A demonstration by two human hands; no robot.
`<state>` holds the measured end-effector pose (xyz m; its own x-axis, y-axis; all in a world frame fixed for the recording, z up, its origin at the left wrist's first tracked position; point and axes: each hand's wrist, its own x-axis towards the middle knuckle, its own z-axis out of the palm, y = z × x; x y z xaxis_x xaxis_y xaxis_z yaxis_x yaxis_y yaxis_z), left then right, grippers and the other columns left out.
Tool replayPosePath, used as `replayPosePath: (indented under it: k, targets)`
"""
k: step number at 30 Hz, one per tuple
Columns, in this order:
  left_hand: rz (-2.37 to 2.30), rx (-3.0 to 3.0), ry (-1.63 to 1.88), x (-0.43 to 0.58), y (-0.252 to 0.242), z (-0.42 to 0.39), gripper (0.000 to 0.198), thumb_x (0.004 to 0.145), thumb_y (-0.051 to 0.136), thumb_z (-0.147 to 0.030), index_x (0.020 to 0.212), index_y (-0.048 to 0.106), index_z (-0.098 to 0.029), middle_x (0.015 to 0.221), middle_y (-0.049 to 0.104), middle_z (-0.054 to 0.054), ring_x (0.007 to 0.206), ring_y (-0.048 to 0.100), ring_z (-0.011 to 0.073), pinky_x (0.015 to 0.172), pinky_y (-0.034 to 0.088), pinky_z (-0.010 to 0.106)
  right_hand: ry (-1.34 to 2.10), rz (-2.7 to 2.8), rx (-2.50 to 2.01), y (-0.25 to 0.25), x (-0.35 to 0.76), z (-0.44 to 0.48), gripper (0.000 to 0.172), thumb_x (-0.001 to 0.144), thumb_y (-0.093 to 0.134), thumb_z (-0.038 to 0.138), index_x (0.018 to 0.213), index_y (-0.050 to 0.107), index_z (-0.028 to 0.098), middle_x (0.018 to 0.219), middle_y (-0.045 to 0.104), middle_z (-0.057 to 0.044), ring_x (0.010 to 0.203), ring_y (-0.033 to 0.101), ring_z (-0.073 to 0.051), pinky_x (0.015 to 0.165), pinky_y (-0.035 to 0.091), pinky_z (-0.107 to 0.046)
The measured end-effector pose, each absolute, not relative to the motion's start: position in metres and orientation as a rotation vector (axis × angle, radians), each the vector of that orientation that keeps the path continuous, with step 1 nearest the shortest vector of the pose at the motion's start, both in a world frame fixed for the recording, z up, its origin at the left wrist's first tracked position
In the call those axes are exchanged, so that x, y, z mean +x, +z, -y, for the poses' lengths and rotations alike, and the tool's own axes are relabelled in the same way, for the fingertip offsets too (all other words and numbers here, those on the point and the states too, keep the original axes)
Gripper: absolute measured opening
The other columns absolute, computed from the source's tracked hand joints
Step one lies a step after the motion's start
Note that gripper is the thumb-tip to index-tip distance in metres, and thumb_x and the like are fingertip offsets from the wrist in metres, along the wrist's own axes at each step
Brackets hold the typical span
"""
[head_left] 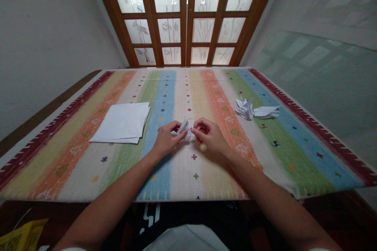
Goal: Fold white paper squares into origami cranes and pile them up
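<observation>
Over the middle of the table, my left hand (166, 137) is closed on a small folded white paper figure (185, 126), held between thumb and fingers. It has pointed flaps, like an origami crane. My right hand (208, 134) is at the figure's right side, thumb and fingertips pinched together around what looks like one of its points. Part of the figure is hidden behind my left fingers. Left of my hands lies a stack of square white paper sheets (122, 121). On the right side, folded paper cranes (245, 108) lie in a small group with another folded piece (266, 112).
A striped, patterned cloth (182, 180) covers the table. White walls (53, 19) rise on both sides, and a glass sheet (318, 70) leans at the right. Wooden doors (185, 27) with glass panes stand behind. A yellow plastic crate (25, 235) is at lower left.
</observation>
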<state>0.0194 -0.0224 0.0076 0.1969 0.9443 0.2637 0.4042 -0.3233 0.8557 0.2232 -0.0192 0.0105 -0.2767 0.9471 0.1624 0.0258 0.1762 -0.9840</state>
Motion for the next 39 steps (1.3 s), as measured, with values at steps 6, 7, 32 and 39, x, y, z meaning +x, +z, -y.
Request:
replayPosePath:
  k: [6, 7, 32, 39]
  targets:
    - [-1.188, 2.115, 1.125, 0.023, 0.007, 0.026, 0.013, 0.091, 0.074, -0.029, 0.096, 0.066, -0.020, 0.096, 0.068, 0.006, 0.088, 0.065, 0.0193, 0.065, 0.055, 0.026, 1.393, 1.438, -0.961, 0.003, 0.216, 0.021, 0.040, 0.078, 0.087, 0.052, 0.091, 0.061, 0.024, 0.085, 0.067, -0.001, 0.073, 0.066, -0.017, 0.066, 0.057, -0.031]
    - [-1.146, 2.126, 1.108, 0.024, 0.007, 0.027, 0.016, 0.091, 0.075, -0.030, 0.098, 0.065, -0.020, 0.099, 0.068, 0.006, 0.091, 0.065, 0.0198, 0.064, 0.055, 0.025, 1.373, 1.443, -0.967, 0.002, 0.216, 0.020, 0.040, 0.078, 0.086, 0.052, 0.091, 0.062, 0.024, 0.086, 0.068, -0.001, 0.075, 0.067, -0.017, 0.067, 0.058, -0.031]
    - [-1.010, 1.269, 1.139, 0.023, 0.005, 0.017, 0.049, 0.087, 0.073, -0.065, 0.080, 0.058, -0.019, 0.079, 0.064, 0.001, 0.070, 0.067, 0.0153, 0.070, 0.064, 0.031, 1.317, 1.324, -1.036, 0.001, 0.227, 0.005, 0.015, 0.077, 0.075, 0.034, 0.085, 0.077, 0.022, 0.092, 0.074, -0.005, 0.075, 0.069, -0.018, 0.069, 0.062, -0.033]
    - [-1.073, 1.163, 1.193, 0.023, 0.000, 0.012, 0.045, 0.086, 0.072, -0.061, 0.083, 0.057, -0.019, 0.082, 0.067, 0.001, 0.074, 0.070, 0.0168, 0.069, 0.063, 0.031, 1.320, 1.247, -1.053, 0.002, 0.226, 0.005, 0.016, 0.073, 0.079, 0.036, 0.082, 0.080, 0.022, 0.093, 0.077, -0.005, 0.082, 0.072, -0.020, 0.078, 0.064, -0.036]
